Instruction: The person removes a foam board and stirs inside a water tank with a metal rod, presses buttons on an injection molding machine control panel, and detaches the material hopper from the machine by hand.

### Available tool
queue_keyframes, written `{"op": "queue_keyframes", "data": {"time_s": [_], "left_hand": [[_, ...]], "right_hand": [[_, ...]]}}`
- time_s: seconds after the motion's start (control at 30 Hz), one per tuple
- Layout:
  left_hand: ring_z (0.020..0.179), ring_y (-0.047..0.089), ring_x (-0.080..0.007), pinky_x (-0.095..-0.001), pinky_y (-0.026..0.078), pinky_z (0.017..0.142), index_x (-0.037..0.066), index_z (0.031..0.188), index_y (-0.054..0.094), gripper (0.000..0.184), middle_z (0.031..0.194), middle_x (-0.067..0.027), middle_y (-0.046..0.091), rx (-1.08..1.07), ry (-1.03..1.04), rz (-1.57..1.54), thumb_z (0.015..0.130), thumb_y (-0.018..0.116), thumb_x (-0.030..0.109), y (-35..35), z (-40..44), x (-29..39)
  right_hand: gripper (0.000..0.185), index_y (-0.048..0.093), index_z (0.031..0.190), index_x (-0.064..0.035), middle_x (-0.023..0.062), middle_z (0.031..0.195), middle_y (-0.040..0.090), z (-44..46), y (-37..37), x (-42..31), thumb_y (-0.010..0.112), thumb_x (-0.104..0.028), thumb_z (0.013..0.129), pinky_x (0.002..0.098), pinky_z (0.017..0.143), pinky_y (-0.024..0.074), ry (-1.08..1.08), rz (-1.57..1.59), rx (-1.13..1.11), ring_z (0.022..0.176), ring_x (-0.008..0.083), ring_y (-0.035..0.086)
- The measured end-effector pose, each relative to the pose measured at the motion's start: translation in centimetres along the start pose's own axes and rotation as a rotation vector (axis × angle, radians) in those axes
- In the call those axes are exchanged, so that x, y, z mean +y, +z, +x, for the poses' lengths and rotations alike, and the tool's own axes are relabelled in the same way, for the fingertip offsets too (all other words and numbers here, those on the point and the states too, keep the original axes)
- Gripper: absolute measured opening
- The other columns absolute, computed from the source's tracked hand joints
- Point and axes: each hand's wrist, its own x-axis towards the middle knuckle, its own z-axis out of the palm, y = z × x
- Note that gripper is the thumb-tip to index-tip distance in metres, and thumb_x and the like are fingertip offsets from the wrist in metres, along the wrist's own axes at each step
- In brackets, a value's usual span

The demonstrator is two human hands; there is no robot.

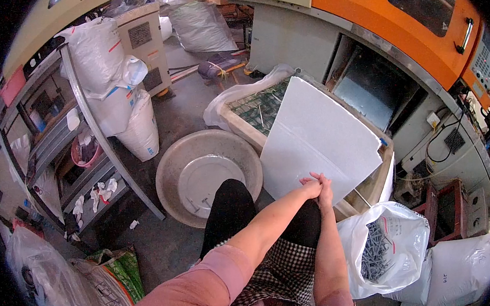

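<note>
My left hand (pixel 311 190) and my right hand (pixel 325 193) are clasped together just above my knees, their fingers closed against each other. No object shows in either hand. Beneath and beyond them a large white board (pixel 318 136) lies tilted across a rectangular tub (pixel 243 124). Dark green netted material shows in the uncovered part of the tub. Left of my knees sits a wide, round grey basin (pixel 170 175), with a few small grey pieces at its bottom. By my right forearm stands an open white sack (pixel 406 227) holding many thin grey plastic pieces (pixel 374 252).
An orange and grey machine (pixel 382 7) with a control panel stands at the upper right. Metal shelving (pixel 102 140) curves along the left, with full white sacks (pixel 141 126) behind it. Clear plastic bags (pixel 44 281) lie lower left. More white sacks (pixel 458 274) lie at the lower right.
</note>
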Motion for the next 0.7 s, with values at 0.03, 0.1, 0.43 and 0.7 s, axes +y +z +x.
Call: {"op": "queue_keyframes", "data": {"time_s": [0.03, 0.1, 0.43, 0.7], "left_hand": [[0.108, 0.049, -0.0380, -0.0520, 0.029, 0.094, 0.006, 0.122, 0.048, 0.050, 0.116, -0.0221, 0.052, 0.005, 0.011, 0.001, 0.091, 0.027, 0.039, -0.1, -0.1, 0.1], [0.107, 0.050, -0.0365, -0.0432, 0.035, 0.094, 0.006, 0.120, 0.049, 0.048, 0.116, -0.0216, 0.053, 0.010, 0.022, 0.003, 0.090, 0.029, 0.038, 0.0, 0.2, -0.2], [0.108, 0.048, -0.0402, -0.0570, 0.026, 0.094, 0.004, 0.127, 0.041, 0.056, 0.116, -0.0245, 0.051, -0.005, 0.108, -0.055, 0.092, 0.022, 0.043, 1.7, 1.8, -2.1], [0.115, 0.041, -0.0430, -0.0586, 0.018, 0.098, 0.005, 0.129, 0.039, 0.064, 0.122, -0.0265, 0.046, -0.065, -0.038, -0.014, 0.090, 0.018, 0.051, -1.1, -1.0, 1.0]], "right_hand": [[0.049, 0.049, 0.108, 0.0072, 0.0266, 0.093, 0.059, 0.0, 0.0, 0.0, 0.037, -0.037, 0.090, 0.0409, 0.077, 0.0476, -0.001, -0.006, 0.003, 0.086, 0.0354, 0.059], [0.049, 0.049, 0.108, 0.0074, 0.0267, 0.093, 0.059, -0.1, 0.2, -0.1, 0.037, -0.037, 0.091, 0.0408, 0.078, 0.0475, -0.002, -0.012, 0.005, 0.086, 0.0354, 0.059], [0.056, 0.048, 0.110, 0.0069, 0.0266, 0.095, 0.058, 0.3, -0.5, 0.3, 0.043, -0.044, 0.088, 0.0420, 0.079, 0.0475, 0.011, -0.007, -0.012, 0.090, 0.0379, 0.059], [0.055, 0.048, 0.110, 0.0075, 0.0265, 0.093, 0.059, 0.3, -0.5, 0.3, 0.043, -0.042, 0.088, 0.0420, 0.079, 0.0479, 0.013, -0.001, -0.011, 0.089, 0.0380, 0.059]]}}
